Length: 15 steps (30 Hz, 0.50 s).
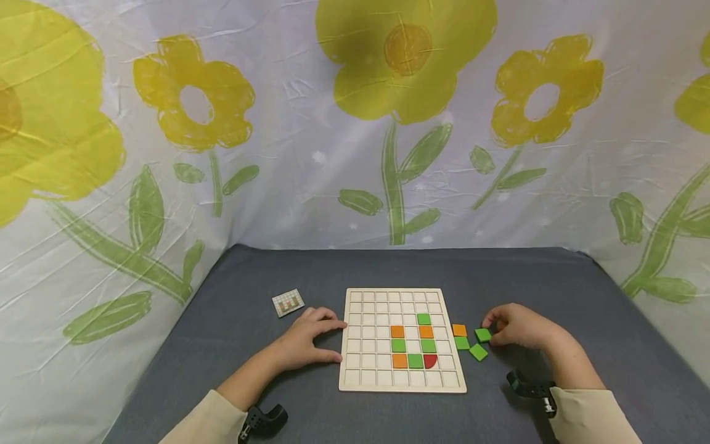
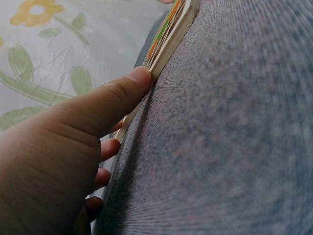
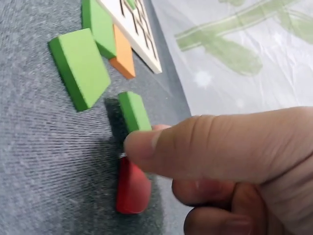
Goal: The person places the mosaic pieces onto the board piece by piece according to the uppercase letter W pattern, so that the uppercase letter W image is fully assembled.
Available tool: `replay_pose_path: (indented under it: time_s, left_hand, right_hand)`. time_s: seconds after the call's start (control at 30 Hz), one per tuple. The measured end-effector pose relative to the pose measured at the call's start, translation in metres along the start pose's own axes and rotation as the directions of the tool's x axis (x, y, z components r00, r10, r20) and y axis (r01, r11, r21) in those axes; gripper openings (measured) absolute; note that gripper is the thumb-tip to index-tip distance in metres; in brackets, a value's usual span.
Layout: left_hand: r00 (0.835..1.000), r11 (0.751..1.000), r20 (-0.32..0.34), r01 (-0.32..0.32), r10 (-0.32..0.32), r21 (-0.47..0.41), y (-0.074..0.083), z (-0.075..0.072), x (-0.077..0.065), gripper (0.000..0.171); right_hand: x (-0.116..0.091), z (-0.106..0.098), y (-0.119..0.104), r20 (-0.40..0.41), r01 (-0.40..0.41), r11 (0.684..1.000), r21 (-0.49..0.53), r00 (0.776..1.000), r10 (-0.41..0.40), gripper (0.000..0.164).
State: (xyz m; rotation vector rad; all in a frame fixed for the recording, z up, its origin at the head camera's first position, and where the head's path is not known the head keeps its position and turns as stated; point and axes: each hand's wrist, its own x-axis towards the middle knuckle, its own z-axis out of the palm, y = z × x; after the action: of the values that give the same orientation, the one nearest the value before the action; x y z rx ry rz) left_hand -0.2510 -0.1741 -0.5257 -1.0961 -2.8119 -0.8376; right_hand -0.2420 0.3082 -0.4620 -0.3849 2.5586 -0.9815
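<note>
A pale wooden grid board [image 1: 366, 378] lies flat on the table. Several green and orange squares and one red rounded tile [image 1: 429, 361] sit in its cells. My left hand [image 1: 302, 342] rests along the board's left edge, thumb and fingertips touching it. Right of the board, my right hand [image 1: 518, 327] pinches a green square tile [image 3: 135, 111] between thumb and finger. Two more green tiles [image 1: 478, 352] and an orange tile [image 1: 459, 330] lie between that hand and the board. Below my right thumb, the right wrist view shows a red tile [image 3: 133, 190], hidden from the head view.
A small card [image 1: 288, 303] printed with a grid pattern lies beyond my left hand, left of the board. Dark grey cloth [image 1: 310, 413] covers the table. A white curtain [image 1: 294, 185] with yellow flowers hangs behind and at both sides.
</note>
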Motion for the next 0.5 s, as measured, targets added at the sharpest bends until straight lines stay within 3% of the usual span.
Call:
replay_pose_path:
  time_s: [0.5]
  left_hand:
    - [1.000,1.000,0.006,0.016,-0.016,-0.005,0.002,0.000,0.000,0.067]
  right_hand:
    - [-0.003,0.000,-0.033,-0.134,0.083,0.997,-0.003,0.988,-0.083,0.025]
